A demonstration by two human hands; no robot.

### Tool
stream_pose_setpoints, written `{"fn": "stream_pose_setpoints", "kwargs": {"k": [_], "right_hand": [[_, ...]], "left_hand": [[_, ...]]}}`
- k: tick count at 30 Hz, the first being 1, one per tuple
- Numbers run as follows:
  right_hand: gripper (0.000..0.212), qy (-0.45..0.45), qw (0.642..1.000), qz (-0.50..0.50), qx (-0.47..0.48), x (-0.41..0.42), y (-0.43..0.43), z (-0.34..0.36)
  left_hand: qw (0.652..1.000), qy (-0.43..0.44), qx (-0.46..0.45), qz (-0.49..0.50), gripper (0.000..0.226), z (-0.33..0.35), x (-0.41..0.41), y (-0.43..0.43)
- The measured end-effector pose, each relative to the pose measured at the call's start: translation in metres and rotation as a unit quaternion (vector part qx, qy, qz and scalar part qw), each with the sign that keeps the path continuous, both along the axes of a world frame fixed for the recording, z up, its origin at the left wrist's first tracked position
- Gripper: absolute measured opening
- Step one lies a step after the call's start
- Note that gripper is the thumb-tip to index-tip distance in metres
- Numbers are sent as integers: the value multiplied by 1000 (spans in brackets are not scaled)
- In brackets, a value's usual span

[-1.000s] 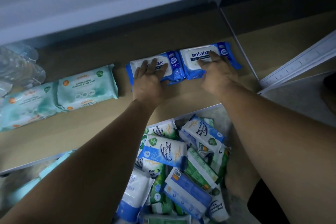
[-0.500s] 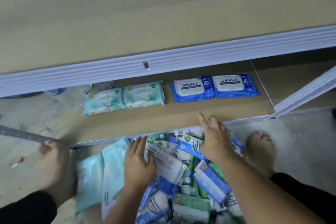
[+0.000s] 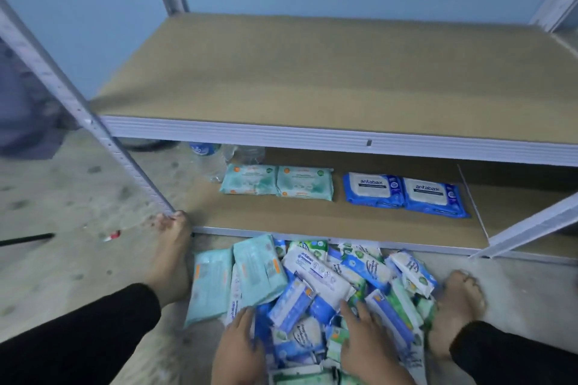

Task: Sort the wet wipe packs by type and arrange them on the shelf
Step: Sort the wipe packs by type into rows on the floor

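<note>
A heap of mixed wet wipe packs lies on the floor in front of the shelf unit: pale teal, blue-and-white, and green ones. My left hand rests on the heap's near left side with fingers spread. My right hand lies flat on the heap's middle, fingers apart, gripping nothing that I can see. On the lower shelf two pale teal packs lie side by side. To their right lie two blue antabax packs, also side by side.
The upper shelf board is bare brown wood. My bare feet flank the heap. Plastic bottles stand at the lower shelf's back left. Grey metal uprights frame the unit, and a small red scrap lies on the floor.
Both hands have left the antabax packs on the lower shelf and come down onto the floor heap. My view has pulled back and up, so the upper shelf now shows.
</note>
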State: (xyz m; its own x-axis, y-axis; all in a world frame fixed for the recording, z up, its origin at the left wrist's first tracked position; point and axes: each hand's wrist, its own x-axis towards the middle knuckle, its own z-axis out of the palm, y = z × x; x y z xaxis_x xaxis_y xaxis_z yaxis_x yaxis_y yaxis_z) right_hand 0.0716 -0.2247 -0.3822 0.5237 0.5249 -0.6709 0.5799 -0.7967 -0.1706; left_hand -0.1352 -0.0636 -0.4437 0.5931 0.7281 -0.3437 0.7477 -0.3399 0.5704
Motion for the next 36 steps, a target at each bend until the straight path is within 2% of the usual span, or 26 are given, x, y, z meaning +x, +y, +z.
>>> {"fn": "stream_pose_setpoints", "kwargs": {"k": [2, 5, 9, 13, 16, 20, 23, 27, 31, 36], "right_hand": [[76, -23, 999, -10, 23, 2, 8, 2], [76, -49, 997, -28, 52, 6, 22, -4], [82, -47, 998, -19, 39, 8, 33, -22], [89, -50, 999, -1, 16, 8, 38, -36], [96, -49, 999, 5, 21, 10, 43, -40], [106, -64, 998, 10, 21, 15, 55, -41], [111, -89, 996, 6, 11, 13, 61, -44], [113, -115, 993, 11, 0, 12, 64, -48], [114, -124, 992, 7, 13, 14, 68, -46], [108, -138, 990, 12, 12, 17, 61, -24]], "left_hand": [[999, 2, -10, 41, 63, 12, 12, 5], [998, 4, 27, 64, 60, 8, 28, 16], [994, 51, 82, -45, 72, -18, 41, 35], [991, 56, 72, -95, 77, -39, 49, 50], [999, 5, 47, -26, 85, -43, 46, 50], [982, 113, 46, 143, 98, -39, 35, 31], [966, 187, 35, 176, 102, -33, 35, 12], [957, 202, -14, 208, 107, -28, 46, 3], [956, 174, -38, 233, 93, -22, 44, 11], [957, 147, -88, 233, 86, -2, 38, 19]]}}
